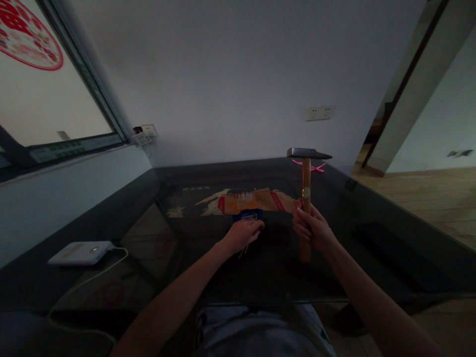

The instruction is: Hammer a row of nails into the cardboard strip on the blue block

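My right hand (314, 229) is wrapped round the wooden handle of a hammer (306, 181), held upright with its dark metal head at the top. My left hand (243, 234) is closed, fingers curled, in front of a small blue box (248, 214). A few thin, pale, nail-like pieces (243, 251) stick out below its fingers; their exact kind is too small to tell. Behind the box lies a torn, printed brown packaging piece (253, 201) with red bands. Its right end reaches the fingers of my right hand; whether they touch it I cannot tell.
The dark glossy table (275, 277) meets the wall at its far edge. On the left lies a white power bank (81, 253) with a white cable (96, 275). A pink ribbon (317, 168) lies behind the hammer, and a dark flat object (401, 255) at right. Wall sockets (320, 113) are above.
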Demonstrator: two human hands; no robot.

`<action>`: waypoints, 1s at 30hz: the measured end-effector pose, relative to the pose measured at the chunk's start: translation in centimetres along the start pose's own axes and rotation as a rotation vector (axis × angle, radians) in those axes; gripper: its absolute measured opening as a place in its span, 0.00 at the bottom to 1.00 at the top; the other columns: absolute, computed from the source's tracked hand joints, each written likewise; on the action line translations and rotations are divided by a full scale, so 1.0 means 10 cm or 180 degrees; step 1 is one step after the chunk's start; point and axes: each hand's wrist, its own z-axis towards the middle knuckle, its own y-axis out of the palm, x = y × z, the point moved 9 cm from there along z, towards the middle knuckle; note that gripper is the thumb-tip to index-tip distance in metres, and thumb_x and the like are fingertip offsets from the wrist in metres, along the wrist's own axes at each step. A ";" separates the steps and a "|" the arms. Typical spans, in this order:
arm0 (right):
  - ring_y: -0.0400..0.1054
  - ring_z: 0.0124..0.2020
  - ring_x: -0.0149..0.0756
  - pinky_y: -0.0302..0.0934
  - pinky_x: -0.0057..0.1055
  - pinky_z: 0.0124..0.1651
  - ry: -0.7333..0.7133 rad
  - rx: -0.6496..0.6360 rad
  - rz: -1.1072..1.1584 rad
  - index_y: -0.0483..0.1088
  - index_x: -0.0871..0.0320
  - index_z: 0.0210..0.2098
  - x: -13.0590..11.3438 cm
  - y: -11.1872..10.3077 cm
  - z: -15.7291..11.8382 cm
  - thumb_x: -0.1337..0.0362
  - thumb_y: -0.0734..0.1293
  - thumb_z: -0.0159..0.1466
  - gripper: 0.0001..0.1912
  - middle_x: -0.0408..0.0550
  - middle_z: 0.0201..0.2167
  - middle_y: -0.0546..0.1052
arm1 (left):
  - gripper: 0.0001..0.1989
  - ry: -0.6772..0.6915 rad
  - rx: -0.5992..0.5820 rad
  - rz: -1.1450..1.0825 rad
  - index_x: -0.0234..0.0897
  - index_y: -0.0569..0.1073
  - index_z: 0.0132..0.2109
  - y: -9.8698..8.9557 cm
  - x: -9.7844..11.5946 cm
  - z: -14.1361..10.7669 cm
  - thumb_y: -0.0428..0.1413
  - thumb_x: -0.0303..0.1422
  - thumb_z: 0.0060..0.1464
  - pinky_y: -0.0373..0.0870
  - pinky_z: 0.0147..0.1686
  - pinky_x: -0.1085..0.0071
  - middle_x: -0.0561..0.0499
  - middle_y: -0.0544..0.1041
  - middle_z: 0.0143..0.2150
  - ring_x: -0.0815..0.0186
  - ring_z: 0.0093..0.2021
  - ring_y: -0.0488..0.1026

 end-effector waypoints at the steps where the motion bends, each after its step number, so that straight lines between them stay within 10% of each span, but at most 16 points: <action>1: 0.40 0.09 0.18 0.38 0.16 0.10 0.0008 -0.0020 0.0014 0.56 0.52 0.33 0.01 0.00 0.00 0.58 0.67 0.58 0.13 0.29 0.15 0.53 | 0.10 0.0008 0.0039 -0.0151 0.38 0.69 0.45 -0.01 0.00 -0.01 0.49 0.27 0.55 0.66 0.39 0.73 0.49 0.75 0.41 0.66 0.40 0.71; 17: 0.43 0.09 0.18 0.39 0.16 0.09 0.0132 -0.0015 -0.0019 0.56 0.53 0.34 0.10 -0.02 0.01 0.59 0.67 0.57 0.14 0.29 0.15 0.55 | 0.09 -0.0010 0.0403 -0.1634 0.36 0.75 0.41 -0.22 0.07 -0.08 0.54 0.30 0.54 0.68 0.40 0.74 0.50 0.78 0.35 0.68 0.37 0.74; 23: 0.43 0.09 0.18 0.40 0.15 0.09 0.0126 -0.0038 -0.0084 0.56 0.53 0.33 0.11 -0.03 0.01 0.60 0.66 0.59 0.12 0.29 0.15 0.55 | 0.08 0.0178 0.1283 -0.1490 0.38 0.77 0.38 -0.81 0.12 -0.14 0.54 0.34 0.54 0.68 0.40 0.72 0.48 0.77 0.36 0.68 0.37 0.73; 30: 0.42 0.09 0.18 0.40 0.15 0.09 0.0162 -0.0076 -0.0022 0.57 0.53 0.34 0.14 -0.03 0.01 0.61 0.66 0.59 0.11 0.28 0.14 0.55 | 0.08 -0.0364 0.2103 -0.1276 0.35 0.76 0.35 -1.32 -0.54 0.22 0.56 0.35 0.52 0.68 0.42 0.70 0.48 0.77 0.35 0.66 0.37 0.73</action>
